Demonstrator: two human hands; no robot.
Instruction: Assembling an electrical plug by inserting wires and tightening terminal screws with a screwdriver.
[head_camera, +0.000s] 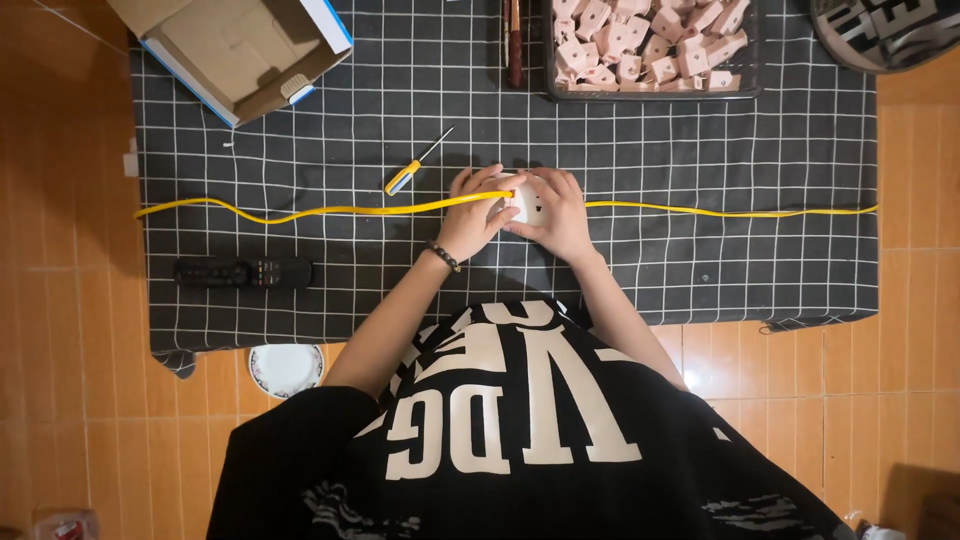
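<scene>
My left hand and right hand both clasped the pale socket piece on the yellow cable, mid-cloth. The screwdriver lay at ten o'clock. A loose grip could have let the piece slide along the cable.

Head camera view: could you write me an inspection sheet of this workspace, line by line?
Surface: dark checked cloth spread on an orange tiled floor.
Job's things: small white plug-like part on a yellow cable.
Clutter: yellow-handled screwdriver, black remote, open cardboard box, black tray of pinkish parts, a second tool beside the tray, small plate.
Hands: left hand and right hand both closed around the white part.
Cables: the yellow one runs across the whole cloth, left to right, passing between the hands.
Surroundings: patterned dark object at the top right corner; no other person seen.
</scene>
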